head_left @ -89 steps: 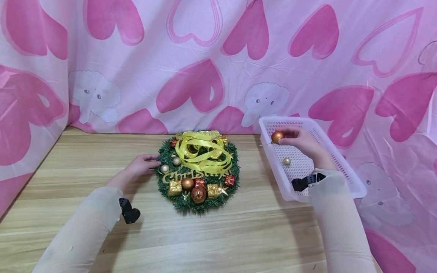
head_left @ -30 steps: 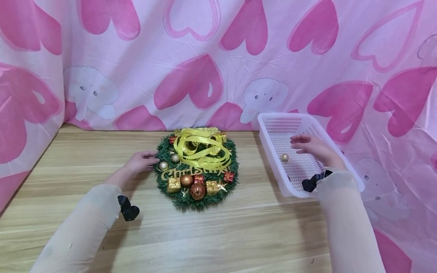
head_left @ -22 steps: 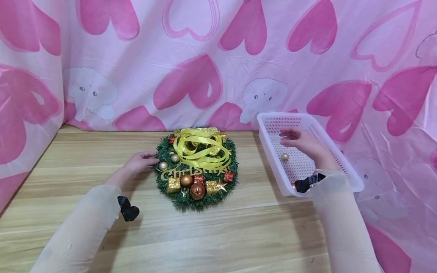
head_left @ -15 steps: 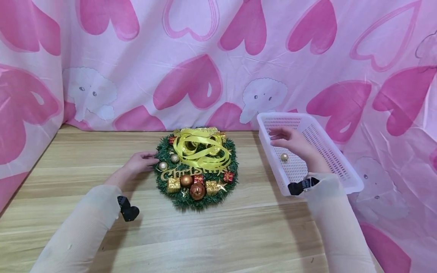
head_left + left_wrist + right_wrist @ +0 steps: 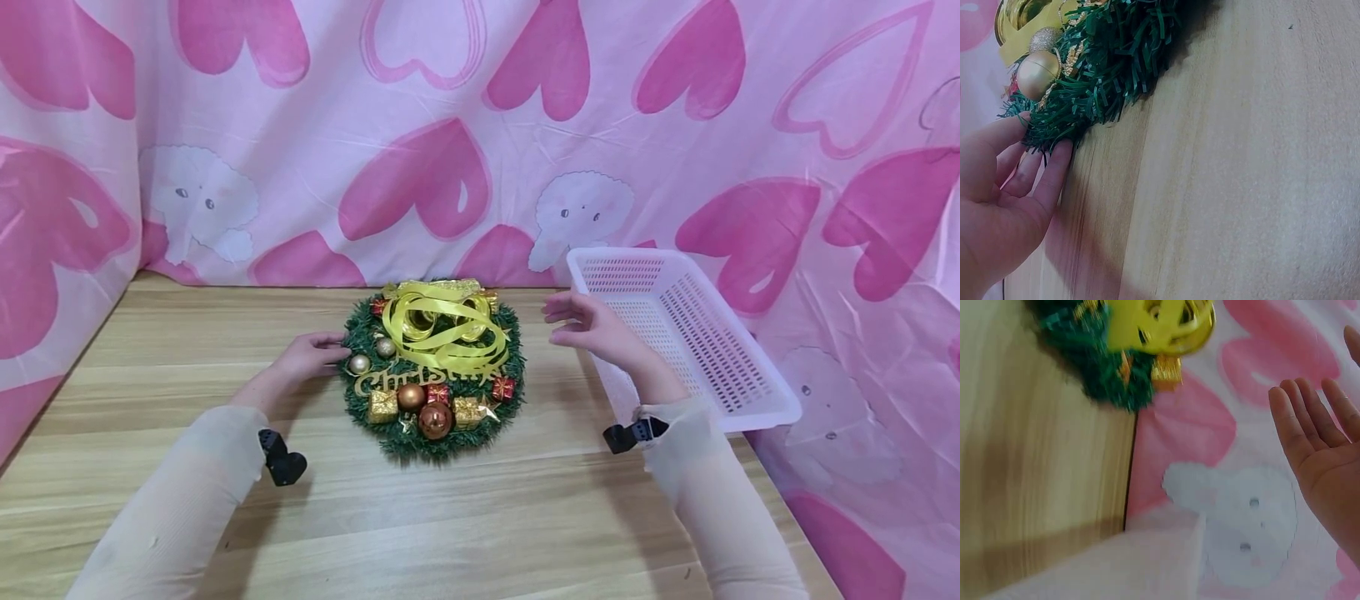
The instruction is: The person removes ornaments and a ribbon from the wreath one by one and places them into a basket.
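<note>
A round green Christmas wreath (image 5: 427,446) lies on the table, trimmed with baubles, small gift boxes, gold lettering and loops of yellow ribbon (image 5: 442,357). My left hand (image 5: 300,362) holds its left edge; in the left wrist view the fingertips (image 5: 1061,153) sit right at the green tinsel, below a pale gold bauble (image 5: 1038,74). My right hand (image 5: 600,333) hovers between the wreath and a white plastic basket (image 5: 705,333). Its fingers are spread and hold nothing, as the right wrist view shows. The hand and forearm cover part of the basket's left side and floor.
The wooden table (image 5: 480,533) extends in front of the wreath and to its left. A pink curtain (image 5: 300,167) with hearts hangs behind the table and along both sides. The basket's near right corner overlaps the right-hand curtain in view.
My right hand has let go of an orange bauble inside the basket and moved left across the rim toward the wreath. My left hand has stayed at the wreath's edge.
</note>
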Available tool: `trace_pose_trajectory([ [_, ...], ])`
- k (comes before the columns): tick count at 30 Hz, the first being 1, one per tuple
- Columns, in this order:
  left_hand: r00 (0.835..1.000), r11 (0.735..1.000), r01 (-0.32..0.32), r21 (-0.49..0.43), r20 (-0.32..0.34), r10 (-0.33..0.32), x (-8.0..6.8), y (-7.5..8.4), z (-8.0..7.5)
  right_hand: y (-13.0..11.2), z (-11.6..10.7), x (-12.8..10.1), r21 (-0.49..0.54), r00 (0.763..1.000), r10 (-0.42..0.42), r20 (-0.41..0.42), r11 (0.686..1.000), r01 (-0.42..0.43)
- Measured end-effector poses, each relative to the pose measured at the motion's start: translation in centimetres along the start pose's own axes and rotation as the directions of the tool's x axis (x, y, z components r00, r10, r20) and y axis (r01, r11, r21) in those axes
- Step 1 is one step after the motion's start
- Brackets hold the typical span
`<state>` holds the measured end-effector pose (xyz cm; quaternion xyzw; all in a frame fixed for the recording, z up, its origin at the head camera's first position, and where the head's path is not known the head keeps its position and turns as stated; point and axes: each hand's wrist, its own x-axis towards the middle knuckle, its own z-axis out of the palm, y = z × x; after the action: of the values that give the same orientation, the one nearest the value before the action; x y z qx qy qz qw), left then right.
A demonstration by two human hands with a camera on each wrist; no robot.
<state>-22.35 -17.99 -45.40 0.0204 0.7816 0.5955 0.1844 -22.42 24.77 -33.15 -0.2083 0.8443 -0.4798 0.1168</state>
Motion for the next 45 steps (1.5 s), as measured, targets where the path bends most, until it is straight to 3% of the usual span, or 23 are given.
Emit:
trace_pose_trajectory([
  [4,1.0,1.0,0.005,0.003,0.0,-0.005,0.0,0.1,0.1,-0.5,1.8,0.0,0.041,0.999,-0.001,0.034,0.999,0.0],
  [13,1.0,1.0,0.005,0.014,-0.003,-0.005,0.0,0.2,0.1,-0.4,6.0,0.1,0.096,0.991,-0.11,0.079,0.99,0.102],
  [24,1.0,0.999,0.016,0.027,-0.012,-0.016,-0.1,0.3,0.0,0.9,10.7,0.7,0.114,0.957,-0.193,0.218,0.978,0.172],
  [32,1.0,0.999,0.014,0.035,-0.001,-0.014,0.0,0.4,0.0,1.5,12.8,0.8,0.066,0.939,-0.241,0.247,0.971,0.231],
  [45,0.999,0.999,0.035,0.029,-0.016,-0.034,-0.3,0.6,0.2,1.5,14.1,0.5,-0.093,0.943,-0.202,0.263,0.968,0.234],
])
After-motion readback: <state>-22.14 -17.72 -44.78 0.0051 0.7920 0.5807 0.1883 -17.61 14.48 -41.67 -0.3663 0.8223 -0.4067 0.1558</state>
